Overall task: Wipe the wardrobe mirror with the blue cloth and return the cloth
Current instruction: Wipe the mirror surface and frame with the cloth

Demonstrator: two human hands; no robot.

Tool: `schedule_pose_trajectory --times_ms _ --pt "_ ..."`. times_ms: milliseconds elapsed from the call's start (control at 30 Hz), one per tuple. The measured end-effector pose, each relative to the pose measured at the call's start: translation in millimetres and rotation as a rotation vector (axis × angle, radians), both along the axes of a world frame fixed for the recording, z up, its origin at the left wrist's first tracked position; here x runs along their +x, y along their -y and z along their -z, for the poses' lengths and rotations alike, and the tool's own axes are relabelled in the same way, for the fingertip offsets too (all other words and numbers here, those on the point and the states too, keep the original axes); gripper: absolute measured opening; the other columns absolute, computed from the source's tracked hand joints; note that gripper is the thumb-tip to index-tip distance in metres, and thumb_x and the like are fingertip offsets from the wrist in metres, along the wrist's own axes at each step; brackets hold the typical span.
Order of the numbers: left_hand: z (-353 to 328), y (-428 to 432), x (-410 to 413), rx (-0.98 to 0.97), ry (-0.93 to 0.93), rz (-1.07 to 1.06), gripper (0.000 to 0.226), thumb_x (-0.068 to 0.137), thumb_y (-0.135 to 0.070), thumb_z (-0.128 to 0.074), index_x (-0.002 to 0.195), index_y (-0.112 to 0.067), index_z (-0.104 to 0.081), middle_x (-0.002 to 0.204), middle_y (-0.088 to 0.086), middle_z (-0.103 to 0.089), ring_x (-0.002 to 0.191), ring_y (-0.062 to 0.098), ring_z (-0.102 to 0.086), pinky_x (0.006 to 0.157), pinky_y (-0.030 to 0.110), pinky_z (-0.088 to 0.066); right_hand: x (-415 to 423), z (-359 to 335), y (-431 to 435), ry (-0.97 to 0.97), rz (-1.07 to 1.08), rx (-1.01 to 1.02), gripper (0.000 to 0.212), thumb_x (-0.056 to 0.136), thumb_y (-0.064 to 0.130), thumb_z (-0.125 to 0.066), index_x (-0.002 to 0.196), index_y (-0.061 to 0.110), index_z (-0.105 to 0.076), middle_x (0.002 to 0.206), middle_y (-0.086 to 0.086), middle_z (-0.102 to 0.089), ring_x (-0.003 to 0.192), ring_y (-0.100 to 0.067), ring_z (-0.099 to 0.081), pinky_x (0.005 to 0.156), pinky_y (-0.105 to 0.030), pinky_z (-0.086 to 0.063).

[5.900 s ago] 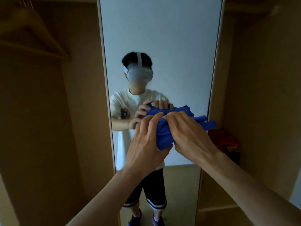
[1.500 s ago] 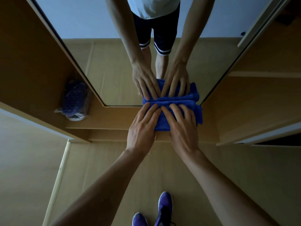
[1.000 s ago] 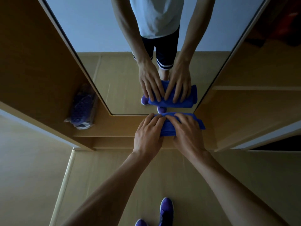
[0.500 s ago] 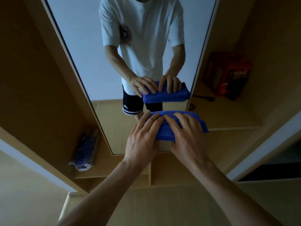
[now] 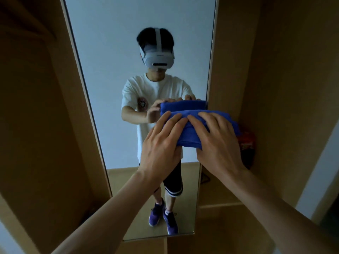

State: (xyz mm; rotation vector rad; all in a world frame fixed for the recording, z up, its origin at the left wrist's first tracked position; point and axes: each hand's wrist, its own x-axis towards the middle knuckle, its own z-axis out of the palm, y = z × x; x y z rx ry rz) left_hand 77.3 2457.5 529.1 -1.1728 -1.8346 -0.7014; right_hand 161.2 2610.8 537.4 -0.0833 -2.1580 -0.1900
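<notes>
Blue cloth (image 5: 189,138) is sitting bunched into a thick roll between my two hands, held up against the wardrobe mirror (image 5: 128,52) near the glass's right edge (its far edge is meeting its own reflection there). My left hand (image 5: 161,143) is gripping the roll's left end, fingers curled over the top and thumb tucked beneath. My right hand (image 5: 218,143) is clamping the right part, fingers spread across the top. Both hands are lying side by side, fingertips nearly touching. The glass is showing the wearer's reflection (image 5: 156,99) in a white T-shirt and headset. A red object (image 5: 246,142) is sitting low by the wooden wardrobe wall (image 5: 293,88), partly hidden behind the cloth.
</notes>
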Motion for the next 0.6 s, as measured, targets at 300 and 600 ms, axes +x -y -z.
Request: schedule_pose_trajectory --times_ms 300,600 --pt "-100 -23 -15 0.095 -0.210 -0.041 0.049 0.088 -0.003 -0.064 0.137 -0.002 -0.062 0.144 0.012 -0.061 0.143 0.039 -0.047 0.105 0.055 -0.051 -16 -98 -29 -0.210 -0.035 0.117 0.073 0.075 0.012 -0.077 0.143 0.014 -0.051 0.140 -0.015 -0.054 0.127 -0.035 -0.048 0.107 -0.051 -0.041" --pt "-159 -40 -28 0.166 -0.349 -0.124 0.049 0.089 -0.004 -0.070 0.137 -0.005 -0.063 0.142 0.009 -0.063 0.139 0.037 -0.052 0.095 0.047 -0.058 -36 -161 -54 -0.309 -0.049 0.239 0.068 0.082 0.024 -0.080 0.144 0.016 -0.051 0.140 -0.012 -0.055 0.126 -0.033 -0.051 0.108 -0.048 -0.040"
